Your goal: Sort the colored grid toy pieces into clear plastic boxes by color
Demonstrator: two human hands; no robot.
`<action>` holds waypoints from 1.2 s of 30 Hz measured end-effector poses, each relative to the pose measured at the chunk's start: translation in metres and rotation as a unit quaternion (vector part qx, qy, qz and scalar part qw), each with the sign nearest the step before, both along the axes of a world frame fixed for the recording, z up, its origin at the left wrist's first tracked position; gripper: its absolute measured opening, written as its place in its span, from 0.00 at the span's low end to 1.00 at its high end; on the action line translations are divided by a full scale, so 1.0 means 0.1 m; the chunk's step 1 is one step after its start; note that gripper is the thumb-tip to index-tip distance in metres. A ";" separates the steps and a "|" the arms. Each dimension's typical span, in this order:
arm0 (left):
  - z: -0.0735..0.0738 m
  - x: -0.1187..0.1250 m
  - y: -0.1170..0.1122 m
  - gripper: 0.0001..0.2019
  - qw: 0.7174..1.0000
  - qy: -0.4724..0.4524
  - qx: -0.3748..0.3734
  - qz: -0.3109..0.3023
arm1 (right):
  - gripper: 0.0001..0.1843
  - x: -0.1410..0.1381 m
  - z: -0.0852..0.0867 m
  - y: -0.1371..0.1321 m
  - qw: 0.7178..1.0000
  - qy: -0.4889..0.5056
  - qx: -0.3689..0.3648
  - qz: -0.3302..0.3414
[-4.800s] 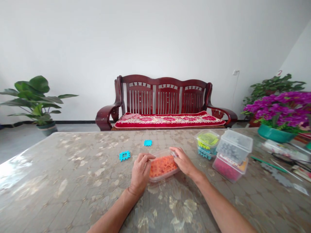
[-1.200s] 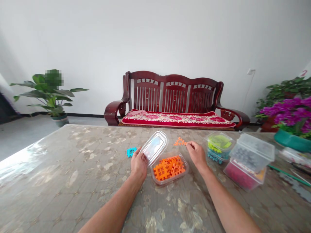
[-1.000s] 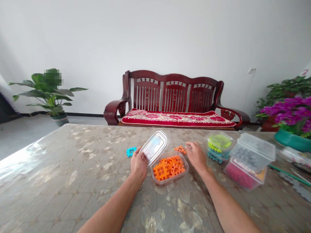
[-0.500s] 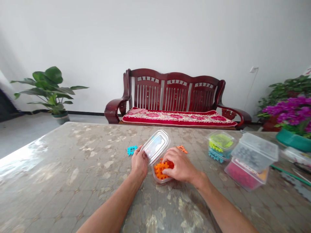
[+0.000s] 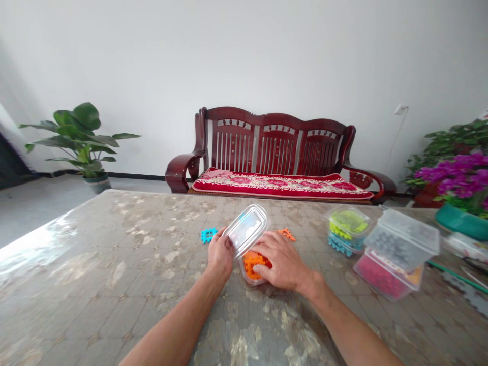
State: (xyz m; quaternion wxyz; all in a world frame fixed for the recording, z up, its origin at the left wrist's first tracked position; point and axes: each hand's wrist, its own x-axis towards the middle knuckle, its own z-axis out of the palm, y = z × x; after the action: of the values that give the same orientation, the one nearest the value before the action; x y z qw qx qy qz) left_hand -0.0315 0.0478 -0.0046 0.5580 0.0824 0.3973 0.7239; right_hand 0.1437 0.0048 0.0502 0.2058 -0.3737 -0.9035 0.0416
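Observation:
My left hand [image 5: 220, 252] grips the edge of a clear plastic lid [image 5: 247, 230], which is tilted up beside a small clear plastic tub [image 5: 246, 277]. My right hand [image 5: 280, 262] lies over the tub and hides most of the orange interlocking waffle blocks [image 5: 253, 264] inside it. Its fingers touch those blocks, but I cannot tell if they hold one. Beyond the tub, a loose orange block [image 5: 286, 234] lies on the table, and a blue block [image 5: 208, 234] lies just past my left hand.
The table has a shiny marbled cover [image 5: 114, 239]. To the right stand a clear box of lime and teal blocks [image 5: 348, 229] and a clear box of grey blocks [image 5: 400, 234] on a box of pink blocks [image 5: 381, 277]. A green stick [image 5: 457, 277] lies farther right.
The lid has come off the tub and stays in my left hand. My right hand has moved from the loose orange block onto the blocks in the tub.

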 end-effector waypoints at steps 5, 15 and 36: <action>-0.01 -0.01 0.00 0.15 1.000 0.001 0.000 -0.010 | 0.13 0.00 -0.02 0.01 0.999 0.024 -0.005 -0.023; -0.02 -0.01 0.02 0.15 1.000 -0.002 0.005 -0.013 | 0.11 -0.01 -0.02 0.00 1.000 0.002 -0.006 -0.010; -0.04 -0.01 0.03 0.16 1.000 -0.002 0.010 -0.012 | 0.05 0.01 -0.10 0.05 0.994 0.089 0.007 -0.058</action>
State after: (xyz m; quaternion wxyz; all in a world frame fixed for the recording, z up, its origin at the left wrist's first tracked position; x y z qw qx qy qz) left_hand -0.0330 0.0504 -0.0091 0.5663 0.0908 0.3880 0.7214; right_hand 0.1448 0.0099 0.0398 0.2898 -0.4189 -0.8587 0.0563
